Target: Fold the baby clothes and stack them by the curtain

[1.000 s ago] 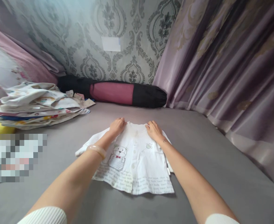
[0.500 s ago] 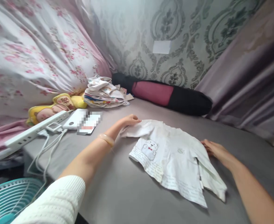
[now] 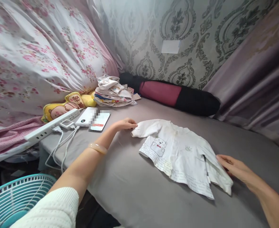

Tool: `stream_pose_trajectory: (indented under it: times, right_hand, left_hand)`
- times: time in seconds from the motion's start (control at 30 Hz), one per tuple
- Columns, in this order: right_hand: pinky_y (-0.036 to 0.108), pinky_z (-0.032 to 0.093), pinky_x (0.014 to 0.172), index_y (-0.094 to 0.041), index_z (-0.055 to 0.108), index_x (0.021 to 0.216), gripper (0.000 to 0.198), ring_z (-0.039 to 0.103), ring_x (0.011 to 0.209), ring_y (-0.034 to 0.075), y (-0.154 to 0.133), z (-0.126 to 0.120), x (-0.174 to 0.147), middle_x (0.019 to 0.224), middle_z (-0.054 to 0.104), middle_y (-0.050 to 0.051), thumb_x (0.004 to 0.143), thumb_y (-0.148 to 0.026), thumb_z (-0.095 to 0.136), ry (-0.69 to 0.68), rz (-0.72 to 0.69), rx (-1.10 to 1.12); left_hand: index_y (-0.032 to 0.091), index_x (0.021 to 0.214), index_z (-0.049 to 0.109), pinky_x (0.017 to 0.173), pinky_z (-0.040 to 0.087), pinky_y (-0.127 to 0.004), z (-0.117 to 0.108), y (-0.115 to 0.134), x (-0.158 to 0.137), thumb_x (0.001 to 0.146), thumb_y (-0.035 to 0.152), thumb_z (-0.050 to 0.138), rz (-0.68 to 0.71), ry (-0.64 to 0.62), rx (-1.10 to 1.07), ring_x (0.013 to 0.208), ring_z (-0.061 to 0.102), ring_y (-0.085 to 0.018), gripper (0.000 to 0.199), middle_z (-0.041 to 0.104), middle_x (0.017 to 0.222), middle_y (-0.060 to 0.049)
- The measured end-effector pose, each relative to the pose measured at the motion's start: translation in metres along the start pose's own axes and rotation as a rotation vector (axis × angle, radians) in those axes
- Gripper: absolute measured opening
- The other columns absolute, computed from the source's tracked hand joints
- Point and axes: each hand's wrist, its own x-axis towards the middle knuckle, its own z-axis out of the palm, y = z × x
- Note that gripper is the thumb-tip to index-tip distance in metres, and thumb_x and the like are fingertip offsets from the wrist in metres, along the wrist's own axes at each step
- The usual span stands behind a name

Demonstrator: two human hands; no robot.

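Observation:
A small white baby shirt (image 3: 177, 152) lies spread on the grey sheet, with a bear print on its front and lines of writing along the hem. My left hand (image 3: 126, 124) has its fingers closed on the cuff of the sleeve at the left. At the other side my right hand (image 3: 234, 167) touches the outer edge of the opposite sleeve, its fingers stretched out and partly turned from view. That sleeve slants down beside the shirt's body.
Behind lie a stack of folded clothes (image 3: 113, 93) and a long black and maroon roll (image 3: 162, 92). To the left are a phone (image 3: 101, 122), a white power bank (image 3: 86, 117), a power strip (image 3: 51, 126) with cables, a yellow plush (image 3: 65, 106) and a teal fan (image 3: 16, 202).
My left hand has moved outward along the sleeve to its cuff. My right hand has slid down the other sleeve. The view has shifted slightly, and the shirt stays spread.

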Motion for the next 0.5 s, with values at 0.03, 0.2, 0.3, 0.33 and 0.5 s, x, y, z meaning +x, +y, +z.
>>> stream_pose_trajectory:
  times: [0.03,0.2,0.3,0.33,0.5]
  right_hand:
    - [0.03,0.052,0.062,-0.022,0.071,0.094,0.055,0.068,0.089,0.029,0.003,-0.002,-0.005,0.1,0.074,0.011,0.053,-0.059,0.072,-0.014,0.033,-0.033]
    - [0.031,0.052,0.062,-0.023,0.063,0.105,0.067,0.065,0.099,0.03,0.027,-0.005,-0.024,0.109,0.071,0.012,0.052,-0.065,0.069,-0.055,0.113,-0.045]
    - [0.033,0.05,0.056,-0.026,0.06,0.103,0.067,0.067,0.088,0.029,0.039,0.0,-0.033,0.101,0.072,0.011,0.05,-0.066,0.068,-0.074,0.137,-0.072]
    - [0.034,0.048,0.053,-0.026,0.059,0.102,0.067,0.067,0.082,0.029,0.041,0.002,-0.035,0.095,0.073,0.011,0.049,-0.066,0.067,-0.066,0.136,-0.093]
    - [0.035,0.044,0.047,-0.031,0.054,0.091,0.057,0.065,0.067,0.026,0.042,0.016,-0.041,0.08,0.071,0.01,0.044,-0.063,0.057,0.083,0.091,-0.26]
  left_hand:
    - [0.014,0.097,0.067,0.059,0.036,-0.025,0.0,-0.001,-0.002,0.067,0.058,0.067,0.015,-0.01,-0.016,0.064,0.05,-0.012,0.053,0.062,0.074,-0.001]
    - [0.015,0.099,0.069,0.065,0.036,-0.026,0.002,-0.006,-0.007,0.064,0.062,0.069,0.074,-0.058,-0.104,0.077,0.054,-0.016,0.058,0.068,0.088,-0.003]
    - [0.015,0.094,0.069,0.068,0.038,-0.026,0.004,-0.005,-0.01,0.063,0.061,0.072,0.075,-0.093,-0.147,0.082,0.056,-0.018,0.056,0.069,0.091,-0.004]
    - [0.015,0.093,0.069,0.068,0.038,-0.026,0.004,-0.004,-0.011,0.062,0.06,0.073,0.077,-0.106,-0.152,0.083,0.057,-0.018,0.054,0.069,0.092,-0.004]
    - [0.016,0.091,0.07,0.072,0.042,-0.026,0.006,-0.002,-0.015,0.056,0.053,0.079,0.068,-0.119,-0.177,0.087,0.06,-0.02,0.051,0.07,0.092,-0.003]
